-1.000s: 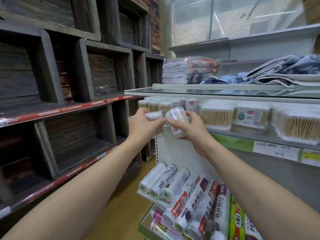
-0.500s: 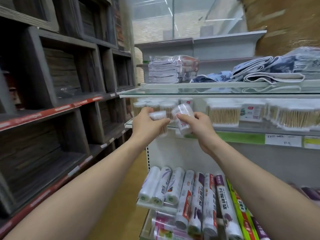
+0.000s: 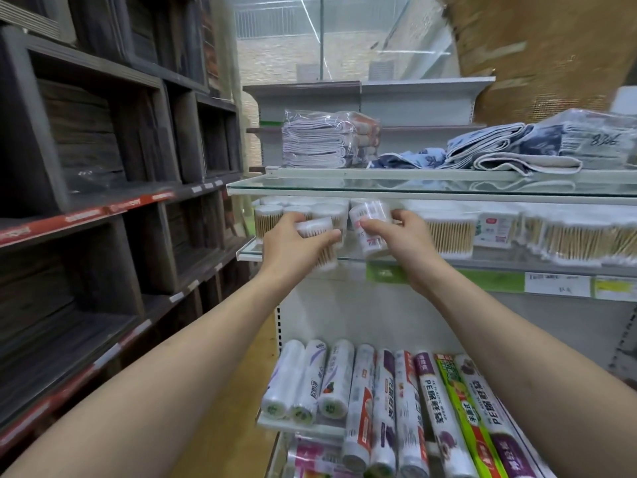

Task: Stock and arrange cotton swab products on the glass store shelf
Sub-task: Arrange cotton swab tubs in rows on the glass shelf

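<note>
My left hand (image 3: pixel 292 241) grips a clear round tub of cotton swabs (image 3: pixel 319 232), tilted, at the front edge of the lower glass shelf (image 3: pixel 248 251). My right hand (image 3: pixel 400 236) holds a second round swab tub (image 3: pixel 370 213) with a printed label, tipped on its side just under the upper glass shelf (image 3: pixel 344 189). Behind my hands several round swab tubs (image 3: pixel 269 219) stand at the shelf's left end. Flat rectangular swab boxes (image 3: pixel 448 232) line the shelf to the right.
Folded cloths in plastic (image 3: pixel 320 139) and blue-patterned towels (image 3: pixel 499 153) lie on the upper glass shelf. Rolls of plastic bags and wrap (image 3: pixel 379 391) fill the lower shelves. Dark wooden shelving (image 3: pixel 103 167) lines the left side of the narrow aisle.
Both hands have moved forward with their tubs, closer in under the upper glass shelf. The view has swung a little to the right.
</note>
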A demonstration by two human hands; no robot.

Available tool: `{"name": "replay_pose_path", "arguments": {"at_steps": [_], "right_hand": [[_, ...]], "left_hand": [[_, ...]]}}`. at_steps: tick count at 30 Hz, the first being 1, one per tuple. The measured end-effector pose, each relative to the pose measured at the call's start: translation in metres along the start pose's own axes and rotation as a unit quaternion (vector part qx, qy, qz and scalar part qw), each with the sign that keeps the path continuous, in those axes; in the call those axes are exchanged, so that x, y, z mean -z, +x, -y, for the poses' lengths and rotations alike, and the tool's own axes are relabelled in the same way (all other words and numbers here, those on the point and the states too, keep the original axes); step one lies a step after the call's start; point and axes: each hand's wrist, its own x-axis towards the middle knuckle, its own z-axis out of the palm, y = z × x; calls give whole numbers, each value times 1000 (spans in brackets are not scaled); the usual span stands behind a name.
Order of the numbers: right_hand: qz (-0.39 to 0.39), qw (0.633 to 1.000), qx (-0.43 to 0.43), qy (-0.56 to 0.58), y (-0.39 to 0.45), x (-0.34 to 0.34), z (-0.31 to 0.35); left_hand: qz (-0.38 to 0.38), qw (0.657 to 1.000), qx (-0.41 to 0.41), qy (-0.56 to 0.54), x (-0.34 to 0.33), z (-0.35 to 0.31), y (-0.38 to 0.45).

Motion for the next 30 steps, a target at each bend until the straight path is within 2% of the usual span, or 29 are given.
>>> {"name": "replay_pose_path", "arguments": {"at_steps": [9, 15, 18, 25, 30], "right_hand": [[-2, 999, -36, 8, 13, -8, 7], [-12, 993, -104, 51, 32, -13, 12], [-24, 993, -115, 12, 45, -14, 7], [12, 989, -114, -96, 78, -24, -6], [-40, 973, -96, -206, 88, -25, -9]], "left_hand": [[-13, 1000, -6, 7, 2, 2, 8], [-17, 1000, -3, 0, 2, 3, 13], [-22, 1000, 0, -3, 2, 5, 17], [-22, 1000, -2, -6, 2, 8, 27], [-18, 1000, -8, -4, -2, 9, 34]]}}
